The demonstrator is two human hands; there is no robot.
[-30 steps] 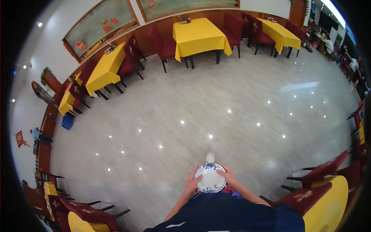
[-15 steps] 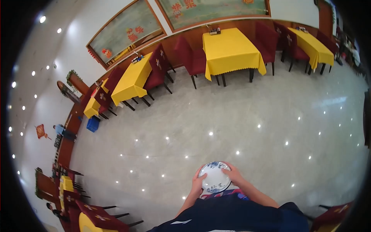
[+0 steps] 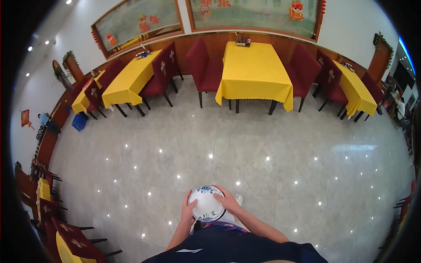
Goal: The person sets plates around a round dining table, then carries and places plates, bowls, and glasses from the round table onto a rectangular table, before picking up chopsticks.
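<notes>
A round white plate [image 3: 207,205] with blue flowers on its rim is held level in front of my body, low in the view. My left hand [image 3: 188,207] grips its left edge, thumb on top. On the right edge my right hand [image 3: 225,199] is closed the same way, its thumb over the rim. The fingers under the plate are hidden, and whether more plates lie beneath it I cannot tell. A white shoe [image 3: 238,199] shows just right of my right hand.
Ahead, a yellow-covered table [image 3: 256,65] stands by the wall between red chairs [image 3: 204,70]. More tables [image 3: 131,79] line the left and right. A blue crate [image 3: 79,121] is on the floor at left. People [image 3: 400,108] are far right.
The view has swung, and the central table now appears nearer. Both hands still hold the plate, which sits further left in view. A shoe shows again beside it.
</notes>
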